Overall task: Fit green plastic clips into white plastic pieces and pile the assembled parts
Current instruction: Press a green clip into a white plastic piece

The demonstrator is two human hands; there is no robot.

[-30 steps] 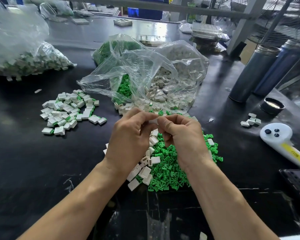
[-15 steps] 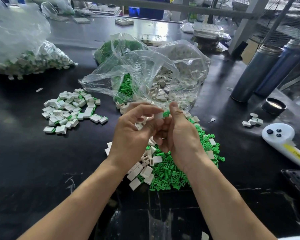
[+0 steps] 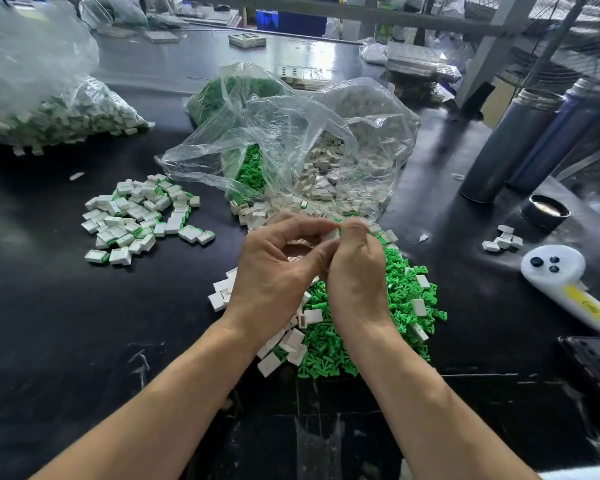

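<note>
- We see a white piece (image 3: 331, 234) pinched between the fingertips of both hands, held above the loose heaps at the middle of the worktop (image 3: 49, 323); a sliver of green shows at its right edge, though we cannot tell how far a clip is seated.
- Our left hand (image 3: 274, 271) curls its fingers and thumb round the piece from the left; our right hand (image 3: 359, 271) presses in from the right, thumb on top, and the two hands touch.
- Directly beneath the hands lies the heap of green clips (image 3: 406, 306), with loose white pieces (image 3: 293, 341) scattered on and beside its left edge.
- To the left, well apart, sits the pile of assembled parts (image 3: 139, 216), white with green edges.
- Behind the hands an open clear bag (image 3: 291, 140) spills white pieces and green clips; another clear bag (image 3: 49, 109) of parts lies at far left.
- On the right we find a white controller (image 3: 561, 282) with a yellow band, a small cluster of white pieces (image 3: 503, 239), a dark round lid (image 3: 545, 211), and two tall cylindrical flasks (image 3: 513, 143).
</note>
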